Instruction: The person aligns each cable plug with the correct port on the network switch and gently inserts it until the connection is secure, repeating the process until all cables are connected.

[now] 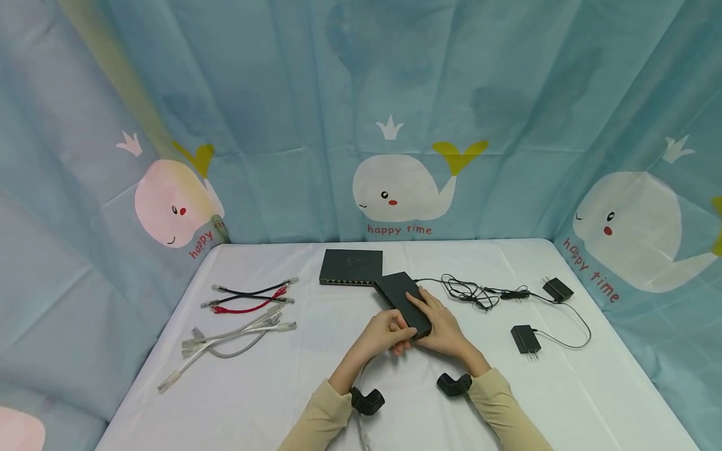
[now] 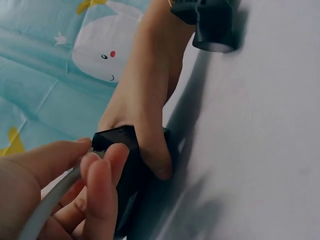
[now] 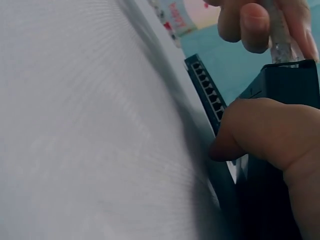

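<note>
My right hand grips a black network switch, holding it tilted just above the white table. Between the fingertips of my left hand is the clear plug of a grey-white network cable. That plug touches the edge of the switch's end in the right wrist view; how deep it sits in a port cannot be told. The cable trails down past my left wrist. Behind lies a second black switch, its row of ports facing me.
At left lie black and red short network cables and a bunch of white and grey ones. On the right are a coiled black power cord, a black power adapter and another adapter. A printed curtain surrounds the table.
</note>
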Action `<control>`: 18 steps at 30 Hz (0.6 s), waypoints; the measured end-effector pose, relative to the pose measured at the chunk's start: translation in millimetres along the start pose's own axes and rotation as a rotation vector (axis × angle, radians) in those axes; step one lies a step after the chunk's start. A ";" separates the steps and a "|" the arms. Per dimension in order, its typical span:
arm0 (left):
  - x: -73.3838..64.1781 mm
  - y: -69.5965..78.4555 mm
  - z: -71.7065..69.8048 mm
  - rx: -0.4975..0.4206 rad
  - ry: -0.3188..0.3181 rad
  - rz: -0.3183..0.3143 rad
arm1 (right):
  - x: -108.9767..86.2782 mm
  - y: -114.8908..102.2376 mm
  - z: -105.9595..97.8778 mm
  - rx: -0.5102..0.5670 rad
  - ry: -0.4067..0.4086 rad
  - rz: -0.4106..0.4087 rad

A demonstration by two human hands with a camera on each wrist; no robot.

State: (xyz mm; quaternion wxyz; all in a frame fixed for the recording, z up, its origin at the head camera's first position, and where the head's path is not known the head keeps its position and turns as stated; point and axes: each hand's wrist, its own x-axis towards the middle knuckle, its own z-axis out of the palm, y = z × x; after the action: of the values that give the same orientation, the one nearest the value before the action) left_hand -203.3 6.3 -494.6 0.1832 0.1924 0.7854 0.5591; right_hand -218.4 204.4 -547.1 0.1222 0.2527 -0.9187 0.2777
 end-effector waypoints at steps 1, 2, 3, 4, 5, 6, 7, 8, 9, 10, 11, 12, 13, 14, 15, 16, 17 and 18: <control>-1.2 0.2 -0.7 0.018 -0.003 0.001 | -0.2 0.0 -0.2 -0.002 0.000 -0.004; -2.5 0.6 -1.6 0.035 -0.005 0.002 | -0.4 0.0 -0.3 -0.004 0.001 -0.008; -3.7 0.3 -2.5 0.051 -0.006 0.001 | -0.6 0.1 -0.4 -0.009 0.000 -0.011; -4.7 -0.6 -3.8 0.066 -0.006 0.004 | -0.5 0.2 -0.4 -0.012 0.000 -0.013; -5.9 -1.4 -5.0 0.082 -0.005 0.003 | -0.3 0.0 -0.6 -0.011 -0.001 -0.013; -7.2 -2.2 -6.4 0.093 -0.005 0.003 | -0.3 0.3 -0.5 -0.012 -0.003 -0.009; -8.4 -3.1 -7.8 0.105 -0.003 0.000 | -0.3 0.4 -0.4 -0.013 -0.006 -0.006; -9.5 -4.1 -9.1 0.120 0.001 -0.002 | -0.5 0.6 -0.3 -0.012 -0.010 -0.002; -10.4 -5.4 -10.5 0.134 0.005 -0.005 | -0.5 1.0 -0.1 -0.010 -0.013 0.005; -11.3 -6.6 -11.9 0.148 0.010 -0.004 | -0.7 1.4 0.2 -0.013 -0.015 0.008; -12.3 -7.0 -13.5 0.163 0.016 0.000 | -0.7 1.7 0.5 -0.013 -0.015 0.011; -13.2 -7.6 -15.3 0.175 0.023 0.000 | -0.7 1.9 0.7 -0.013 -0.014 0.013; -14.2 -8.1 -17.3 0.189 0.029 0.003 | -0.6 1.9 0.9 -0.012 -0.012 0.013; -15.4 -8.4 -19.6 0.197 0.035 0.006 | -0.5 1.6 0.9 -0.010 -0.007 0.012; -16.8 -8.7 -22.2 0.201 0.042 0.008 | -0.5 1.3 1.0 -0.010 -0.007 0.012; -18.4 -9.0 -25.1 0.208 0.052 0.015 | -0.4 0.9 1.2 -0.012 -0.009 0.012; -20.1 -9.4 -28.1 0.213 0.064 0.013 | -0.3 0.3 1.3 -0.010 -0.012 0.011; -22.0 -10.1 -31.4 0.221 0.080 0.008 | -0.2 -0.2 1.3 -0.009 -0.015 0.010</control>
State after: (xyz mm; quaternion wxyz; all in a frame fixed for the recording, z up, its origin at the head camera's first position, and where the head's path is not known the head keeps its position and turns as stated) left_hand -201.2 -33.2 -492.9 0.1271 0.1922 0.8481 0.4772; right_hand -218.2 203.6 -548.2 0.1149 0.2498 -0.9221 0.2724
